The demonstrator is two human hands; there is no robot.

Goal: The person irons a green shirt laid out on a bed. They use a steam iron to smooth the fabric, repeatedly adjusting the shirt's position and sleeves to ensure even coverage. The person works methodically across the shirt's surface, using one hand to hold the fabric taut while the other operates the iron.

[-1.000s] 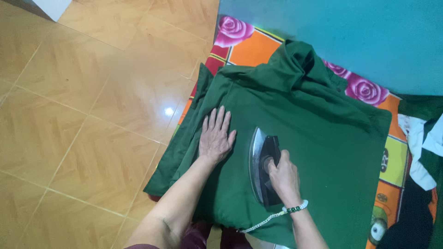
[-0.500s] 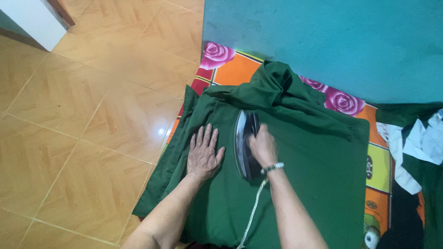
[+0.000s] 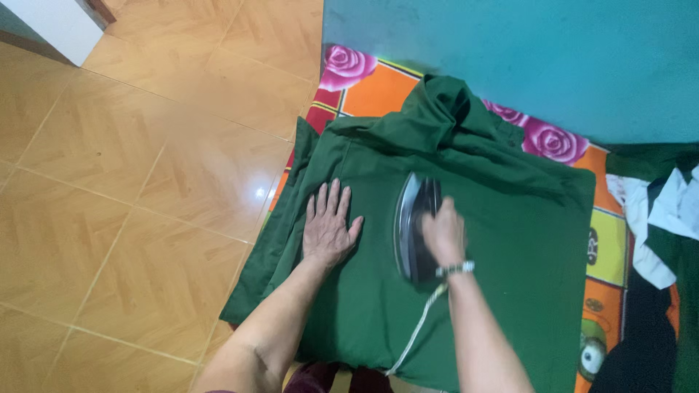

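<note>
A dark green garment (image 3: 510, 255) lies spread over a colourful mat with roses (image 3: 378, 87) on the floor. My left hand (image 3: 329, 227) rests flat on the cloth, fingers spread, near the garment's left side. My right hand (image 3: 443, 231) grips the handle of a silver and black clothes iron (image 3: 409, 225), whose soleplate sits on the green cloth just right of my left hand. A white cord (image 3: 416, 331) trails from the iron back toward me. The garment's far part is bunched in folds (image 3: 444, 109).
Tan tiled floor (image 3: 145, 182) stretches to the left. A teal surface (image 3: 524, 58) lies behind the mat. White and dark clothes (image 3: 655, 218) are piled at the right edge. A white furniture corner (image 3: 51, 25) stands top left.
The iron and my right hand slid away from me up the cloth, then back a little. My left hand stayed flat on the garment. The view shifted with my head.
</note>
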